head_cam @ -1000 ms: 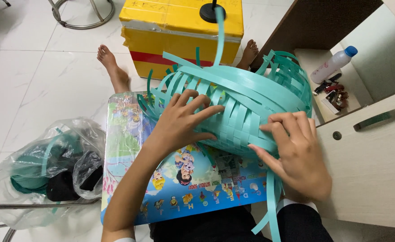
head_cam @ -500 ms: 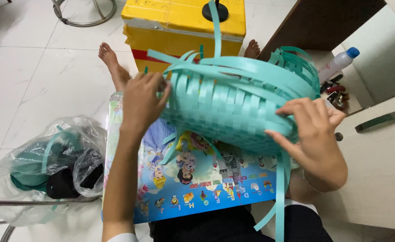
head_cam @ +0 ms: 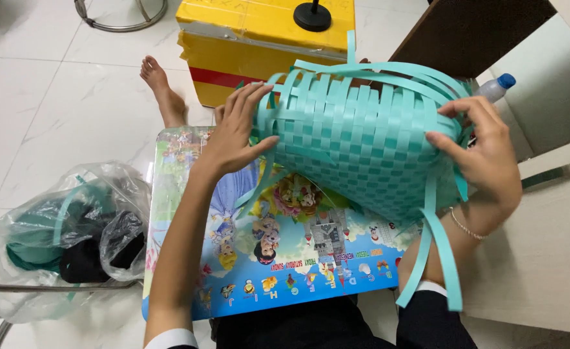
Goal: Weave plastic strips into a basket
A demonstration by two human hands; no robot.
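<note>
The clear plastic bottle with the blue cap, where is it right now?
In the head view, the clear plastic bottle with the blue cap sits at the upper right, just beyond the woven teal strip basket and above the right hand.

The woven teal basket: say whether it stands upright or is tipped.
Tipped. The woven teal basket is held on its side between the left hand and right hand, above the picture-printed board, loose strips dangling down.
</note>
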